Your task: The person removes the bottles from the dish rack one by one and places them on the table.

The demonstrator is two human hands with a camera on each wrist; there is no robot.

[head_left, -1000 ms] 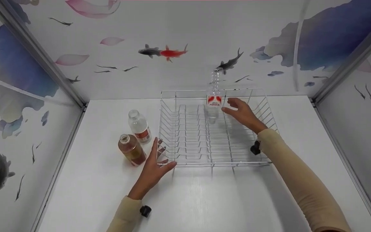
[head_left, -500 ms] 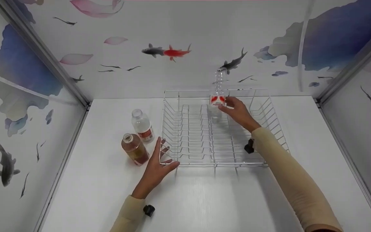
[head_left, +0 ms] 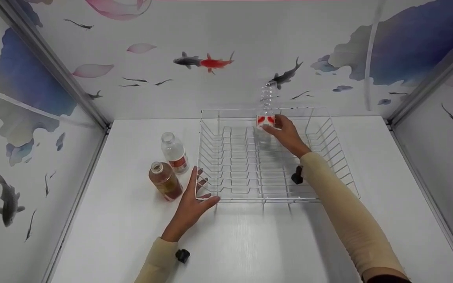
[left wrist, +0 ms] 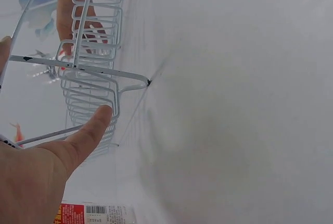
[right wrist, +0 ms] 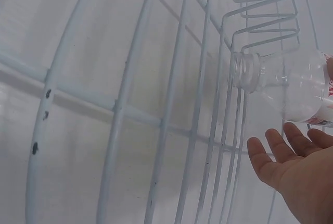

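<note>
A clear plastic bottle (head_left: 266, 103) with a red and white label stands upside down in the white wire dish rack (head_left: 246, 200). My right hand (head_left: 288, 135) holds it at the label, thumb in front and fingers on the right side. In the right wrist view the neck of the bottle (right wrist: 291, 81) points at the rack wires, and the lower fingers of the hand (right wrist: 304, 174) are spread apart from it. At the rack's front left corner rests my left hand (head_left: 189, 206), fingers along the side wires. Its thumb (left wrist: 91, 130) lies straight near the front rail.
Left of the rack, a clear bottle (head_left: 175, 153) with a red label and a brownish bottle (head_left: 166, 182) stand upright and uncapped on the white table (head_left: 242, 243). Printed wall panels (head_left: 246, 31) enclose the back and sides.
My right hand has moved left onto the upside-down bottle and its thumb now lies on the label. The left hand keeps its place at the rack corner.
</note>
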